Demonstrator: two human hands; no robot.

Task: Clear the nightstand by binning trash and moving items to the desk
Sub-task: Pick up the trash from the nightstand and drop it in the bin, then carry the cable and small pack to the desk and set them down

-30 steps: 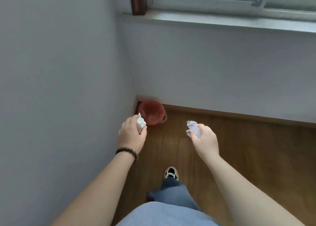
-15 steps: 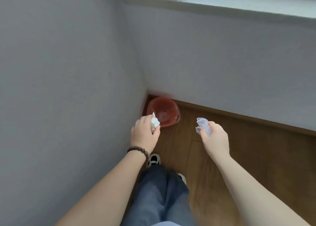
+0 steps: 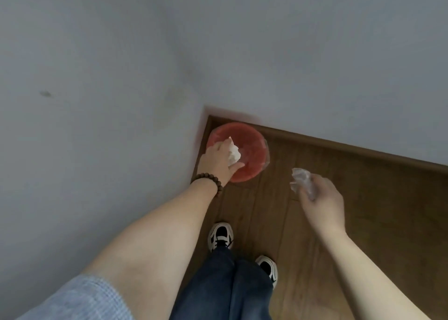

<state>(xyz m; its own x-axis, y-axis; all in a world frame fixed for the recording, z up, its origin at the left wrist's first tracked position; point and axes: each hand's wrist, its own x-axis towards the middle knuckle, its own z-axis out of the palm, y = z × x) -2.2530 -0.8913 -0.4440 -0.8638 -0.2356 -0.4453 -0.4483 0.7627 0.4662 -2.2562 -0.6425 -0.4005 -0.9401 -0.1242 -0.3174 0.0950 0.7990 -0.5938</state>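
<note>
A small red bin stands on the wooden floor in the corner where two grey walls meet. My left hand, with a bead bracelet at the wrist, is over the bin's near-left rim and grips a crumpled white tissue. My right hand hangs to the right of the bin, above the floor, and holds a crumpled piece of clear plastic. The bin's inside looks bare where it shows.
Grey walls close in on the left and behind the bin. Brown floorboards stretch to the right. My two feet in black-and-white shoes stand just short of the bin.
I have stepped closer and looked down; the window sill left the view. My left hand moved forward over the bin with the tissue. The right hand still holds the plastic beside it.
</note>
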